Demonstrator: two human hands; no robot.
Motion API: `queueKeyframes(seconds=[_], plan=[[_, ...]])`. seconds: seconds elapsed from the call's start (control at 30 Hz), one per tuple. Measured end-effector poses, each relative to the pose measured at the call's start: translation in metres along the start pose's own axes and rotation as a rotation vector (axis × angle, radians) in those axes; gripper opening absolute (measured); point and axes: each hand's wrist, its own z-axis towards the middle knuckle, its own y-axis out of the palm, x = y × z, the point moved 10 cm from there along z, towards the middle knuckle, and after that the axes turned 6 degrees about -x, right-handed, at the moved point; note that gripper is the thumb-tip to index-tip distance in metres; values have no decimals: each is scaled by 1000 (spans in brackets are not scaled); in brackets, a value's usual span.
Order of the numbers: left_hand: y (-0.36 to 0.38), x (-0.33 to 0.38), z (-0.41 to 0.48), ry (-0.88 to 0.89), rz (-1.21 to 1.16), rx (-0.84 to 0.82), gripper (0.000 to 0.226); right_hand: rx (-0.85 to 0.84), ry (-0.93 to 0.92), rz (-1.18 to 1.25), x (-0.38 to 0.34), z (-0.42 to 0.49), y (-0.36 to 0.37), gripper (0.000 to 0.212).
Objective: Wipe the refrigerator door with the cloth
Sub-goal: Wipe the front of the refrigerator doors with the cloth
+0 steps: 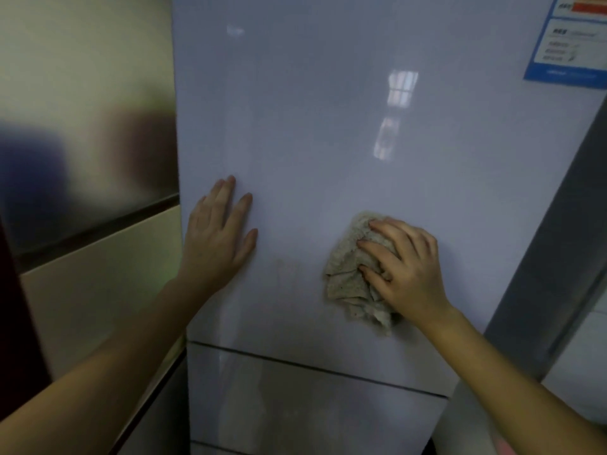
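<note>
The glossy pale-lilac refrigerator door [328, 126] fills the middle of the view. A crumpled beige cloth [348, 274] lies against its lower part. My right hand [404, 267] presses the cloth to the door, fingers spread and pointing left over it. My left hand [218, 231] rests flat on the door near its left edge, fingers straight and pointing up, apart from the cloth. A faint smudge [289, 267] shows on the door between the two hands.
A blue-bordered label [568, 44] sticks to the door's top right. Below the door runs a seam to a lower drawer front [312, 405]. A steel and cream cabinet [88, 159] stands at the left. A grey side panel [558, 257] borders the right.
</note>
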Motion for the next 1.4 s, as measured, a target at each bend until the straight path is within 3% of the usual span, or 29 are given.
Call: queueKeyframes(seconds=[0.1,0.23,0.67,1.13,1.3,1.4], plan=[[2,-2,-1,4,5,-2,55,-9,-26,-6,-4,3,0,41],[5,-1,-1,-4,-13,-7,56,-24,-75,-24,-7,7,0,32],[6,-8,-9,66,16,-12,58,87,137,-18,22,21,-20,40],[8,-8,-8,57,-5,-25,57,2,18,-2,-15,22,9,41],[8,-7,-8,49,-7,-21,57,-118,-173,0,-52,4,36,38],[7,-8,-8,53,-21,-26,57,-136,-202,-24,-36,-9,27,37]])
